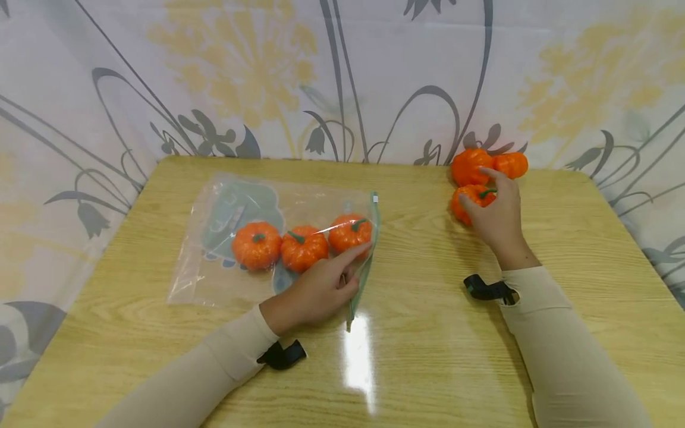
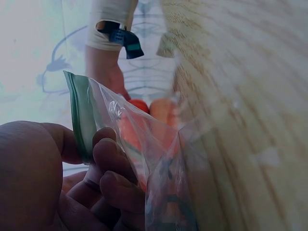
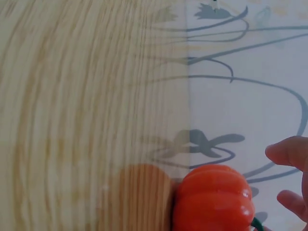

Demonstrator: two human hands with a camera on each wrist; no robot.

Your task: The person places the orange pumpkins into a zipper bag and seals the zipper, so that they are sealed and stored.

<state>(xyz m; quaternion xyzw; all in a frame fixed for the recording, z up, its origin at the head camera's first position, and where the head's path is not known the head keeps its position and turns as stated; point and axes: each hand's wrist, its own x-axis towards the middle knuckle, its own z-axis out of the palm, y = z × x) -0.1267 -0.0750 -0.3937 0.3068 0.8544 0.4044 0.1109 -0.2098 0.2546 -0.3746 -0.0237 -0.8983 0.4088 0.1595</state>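
A clear zip bag [image 1: 316, 202] with a green closure strip lies on the table, with three small orange pumpkins [image 1: 257, 245] in a row inside it. My left hand [image 1: 316, 291] pinches the bag's mouth at the green strip [image 2: 82, 115], thumb on one side and fingers curled on the other. At the back right, my right hand [image 1: 500, 214] reaches over three more pumpkins, thumb and index finger spread apart. Its thumb overlaps the front pumpkin [image 1: 464, 213], which has a green stem. In the right wrist view, the fingertips stand apart from a ribbed pumpkin [image 3: 214, 202].
The wood-grain table [image 1: 428, 351] ends at the back against a flower-patterned cloth [image 1: 374, 77]. Two pumpkins, one on the left [image 1: 470, 166] and a smaller one [image 1: 511, 164], sit at this back edge. Black straps [image 1: 489, 290] circle both wrists.
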